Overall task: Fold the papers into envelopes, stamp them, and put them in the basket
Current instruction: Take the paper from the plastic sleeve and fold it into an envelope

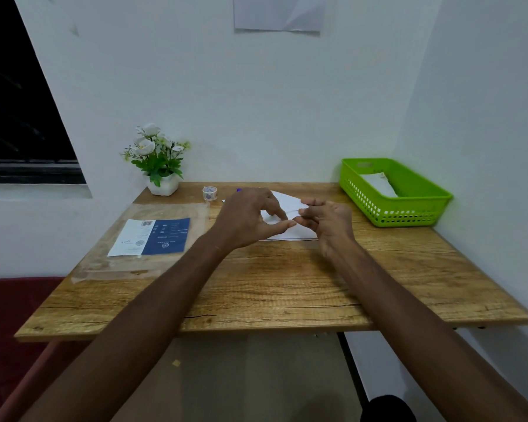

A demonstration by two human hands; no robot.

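Observation:
A white paper [287,205] lies partly folded on the wooden table [281,278], past its middle. My left hand [247,219] hovers over the paper's left part, thumb and forefinger curled toward a fold. My right hand [326,222] pinches the raised flap at the paper's right side. Both hands hide much of the sheet. The green basket [421,208] stands at the back right with a white folded envelope [378,184] inside. A small roll of stamp stickers [210,193] sits at the back, left of the paper.
A clear plastic sleeve with a blue and white label [151,237] lies on the table's left half. A white pot of artificial flowers [157,159] stands at the back left corner. A purple object [239,189] peeks out behind my left hand. Walls close off the back and right.

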